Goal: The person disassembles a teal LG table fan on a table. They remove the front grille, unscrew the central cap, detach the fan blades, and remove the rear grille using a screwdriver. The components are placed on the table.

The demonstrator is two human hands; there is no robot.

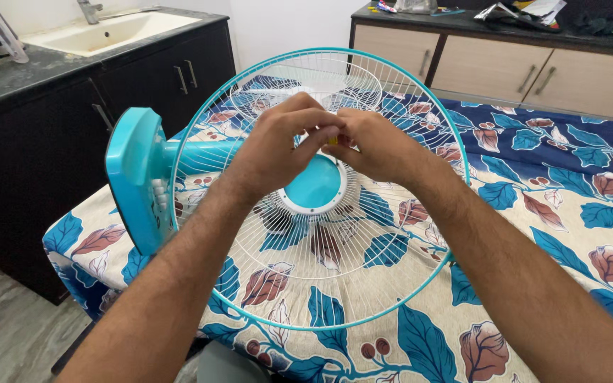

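Turquoise-rimmed round wire fan guard with white spokes (pixel 321 284), standing tilted over the near left part of the bed (pixel 576 234), which is covered by a cream sheet printed with blue and brown leaves. Turquoise round hub (pixel 313 186) at the guard's centre; turquoise plastic fan base (pixel 134 177) on its side past the bed's left edge, joined by a turquoise stem (pixel 200 154). Left hand (pixel 278 145) and right hand (pixel 377 145) meeting just above the hub, fingertips touching. Grip of both hands pressed together, pinching a small yellowish part (pixel 333 140), mostly hidden between the fingers. Dark cabinet with grey stone top and cream sink (pixel 115 30) at left; beige drawer unit (pixel 491 67) beyond the bed's far edge.
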